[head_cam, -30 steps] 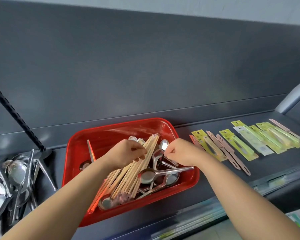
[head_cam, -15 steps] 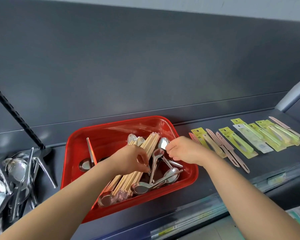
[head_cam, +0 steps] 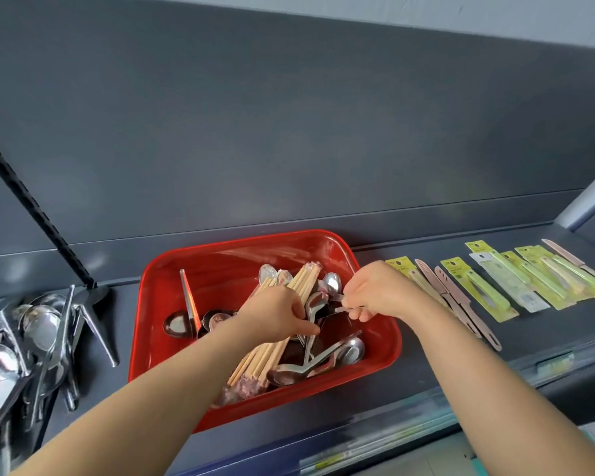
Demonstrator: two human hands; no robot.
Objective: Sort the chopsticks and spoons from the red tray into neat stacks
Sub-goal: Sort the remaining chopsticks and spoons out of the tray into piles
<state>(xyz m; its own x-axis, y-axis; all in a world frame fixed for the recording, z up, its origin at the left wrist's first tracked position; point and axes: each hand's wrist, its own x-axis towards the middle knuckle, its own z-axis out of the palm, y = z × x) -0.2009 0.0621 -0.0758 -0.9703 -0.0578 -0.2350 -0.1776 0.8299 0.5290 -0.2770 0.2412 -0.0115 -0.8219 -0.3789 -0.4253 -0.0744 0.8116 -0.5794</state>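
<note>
The red tray [head_cam: 220, 269] sits on the dark shelf and holds a bundle of wooden chopsticks [head_cam: 303, 283] lying diagonally among several steel spoons [head_cam: 344, 350]. My left hand [head_cam: 275, 316] is in the tray over the chopsticks, its fingers curled round the handle of a steel spoon [head_cam: 315, 300]. My right hand [head_cam: 375, 292] hovers over the tray's right side and pinches the thin handle of another spoon [head_cam: 347, 308]. More spoons [head_cam: 177, 324] lie at the tray's left beside one upright utensil handle [head_cam: 188, 297].
A heap of steel spoons and ladles [head_cam: 31, 341] lies on the shelf left of the tray, by a black slanted rod [head_cam: 35, 207]. Packaged items in yellow-green cards [head_cam: 488, 286] and pinkish utensils [head_cam: 461, 304] lie in a row to the right. The shelf front edge [head_cam: 426, 420] is close below.
My left hand slid down and right from the chopstick bundle onto a spoon handle. My right hand stayed over the tray's right side and now pinches a spoon handle. Spoons in the tray have shifted.
</note>
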